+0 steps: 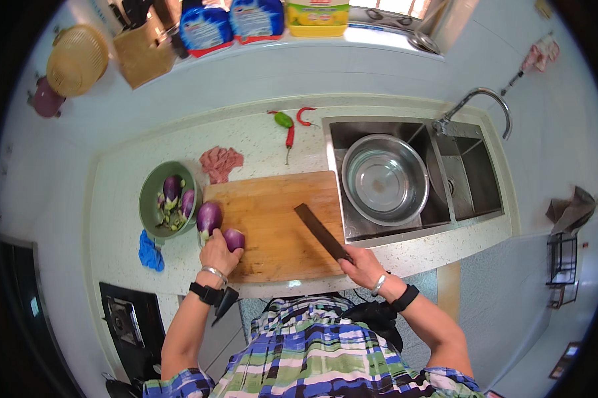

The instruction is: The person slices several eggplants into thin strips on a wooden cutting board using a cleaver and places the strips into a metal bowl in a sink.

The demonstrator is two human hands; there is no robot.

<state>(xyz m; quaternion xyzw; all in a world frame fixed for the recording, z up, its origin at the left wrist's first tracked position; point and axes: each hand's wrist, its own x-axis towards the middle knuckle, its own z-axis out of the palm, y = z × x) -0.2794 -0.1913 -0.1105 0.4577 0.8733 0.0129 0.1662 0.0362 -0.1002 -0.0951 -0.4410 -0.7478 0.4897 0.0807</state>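
Knife (320,230) handle is mostly hidden, grasped by the right hand (363,266); left hand (220,255) touches an eggplant (233,239), grip unclear.

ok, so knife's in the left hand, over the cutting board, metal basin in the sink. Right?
Wrong hand: the head view shows the knife in the right hand; the left hand is at two eggplants. The knife is over the cutting board, and the metal basin sits in the sink.

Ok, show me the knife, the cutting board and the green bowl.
Knife (321,230): head view, middle of the dark blade.
Cutting board (270,215): head view, bare wood near its middle.
Green bowl (150,203): head view, inner left wall.
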